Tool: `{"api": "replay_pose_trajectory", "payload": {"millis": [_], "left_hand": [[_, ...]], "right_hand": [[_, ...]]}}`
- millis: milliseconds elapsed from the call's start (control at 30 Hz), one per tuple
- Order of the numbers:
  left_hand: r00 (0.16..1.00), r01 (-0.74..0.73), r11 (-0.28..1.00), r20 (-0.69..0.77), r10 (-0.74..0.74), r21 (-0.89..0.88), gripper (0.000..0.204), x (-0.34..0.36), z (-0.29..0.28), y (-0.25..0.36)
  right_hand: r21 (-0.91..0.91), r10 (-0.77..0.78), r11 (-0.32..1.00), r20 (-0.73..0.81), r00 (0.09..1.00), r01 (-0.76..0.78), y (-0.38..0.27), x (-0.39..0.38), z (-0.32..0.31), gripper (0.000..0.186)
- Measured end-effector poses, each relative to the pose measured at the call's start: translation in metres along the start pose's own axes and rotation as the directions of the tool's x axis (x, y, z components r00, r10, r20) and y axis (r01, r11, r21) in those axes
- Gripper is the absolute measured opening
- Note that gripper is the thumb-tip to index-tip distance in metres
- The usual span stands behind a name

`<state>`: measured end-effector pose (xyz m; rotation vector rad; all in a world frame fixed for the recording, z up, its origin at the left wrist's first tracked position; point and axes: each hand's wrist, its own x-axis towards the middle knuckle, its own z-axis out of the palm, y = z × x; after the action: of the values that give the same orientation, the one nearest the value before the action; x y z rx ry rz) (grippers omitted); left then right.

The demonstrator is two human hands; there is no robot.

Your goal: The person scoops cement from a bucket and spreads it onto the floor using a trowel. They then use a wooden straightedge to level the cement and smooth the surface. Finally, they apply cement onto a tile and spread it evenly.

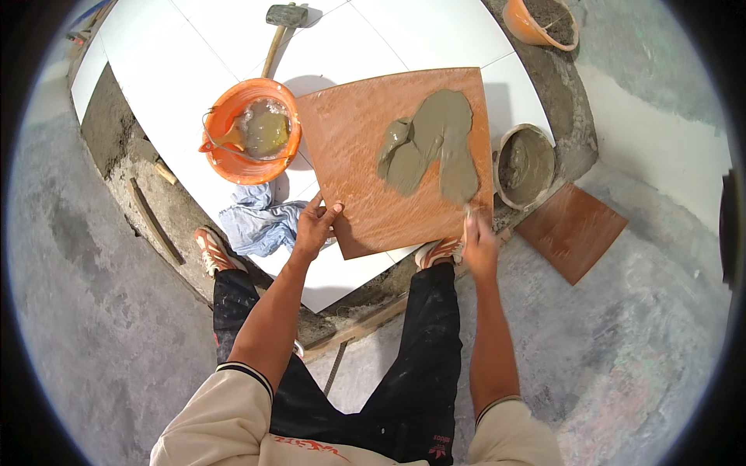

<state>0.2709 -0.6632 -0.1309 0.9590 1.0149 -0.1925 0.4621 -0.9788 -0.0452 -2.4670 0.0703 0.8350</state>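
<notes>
A large terracotta tile (365, 217) is held over white floor tiles, with grey wet mortar (435, 132) spread on its upper right part. My left hand (317, 225) grips the tile's lower left edge. My right hand (480, 241) is closed at the lower right edge around what looks like a tool's handle, mostly hidden, just below the mortar. An orange bucket (221, 159) of cloudy water, with something yellow inside, stands left of the tile. A crumpled blue cloth (256, 229) lies below it. A mortar bucket (525, 167) stands to the right.
A mallet (286, 15) lies on the white floor tiles (194, 39). Another orange bucket (528, 23) is at top right. A second terracotta tile (571, 233) lies on the grey floor at right. Wood pieces (151, 217) lie along the rough left edge, and my feet are beside the step's edge.
</notes>
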Motion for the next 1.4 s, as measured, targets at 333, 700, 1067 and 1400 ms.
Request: {"api": "replay_pose_trajectory", "payload": {"millis": [333, 700, 1067, 1400], "left_hand": [[0.969, -0.188, 0.958, -0.121, 0.217, 0.216, 0.072, 0.004, 0.007, -0.019], [0.985, -0.061, 0.965, -0.14, 0.099, 0.254, 0.073, -0.001, 0.005, -0.008], [0.992, -0.066, 0.994, -0.102, 0.075, 0.089, 0.073, 0.0, 0.006, -0.013], [0.988, -0.157, 0.986, -0.002, 0.157, 0.051, 0.074, -0.011, 0.004, -0.048]], "right_hand": [[-0.543, -0.635, 0.647, 0.004, 0.772, 0.535, -0.075, -0.023, -0.003, 0.036], [-0.495, -0.433, 0.826, -0.252, 0.866, 0.269, -0.057, 0.082, -0.079, 0.038], [-0.396, -0.325, 0.872, -0.029, 0.945, 0.288, -0.026, 0.148, -0.134, 0.046], [0.348, 0.083, 0.933, 0.031, 0.996, -0.089, -0.08, 0.062, -0.065, 0.045]]}}
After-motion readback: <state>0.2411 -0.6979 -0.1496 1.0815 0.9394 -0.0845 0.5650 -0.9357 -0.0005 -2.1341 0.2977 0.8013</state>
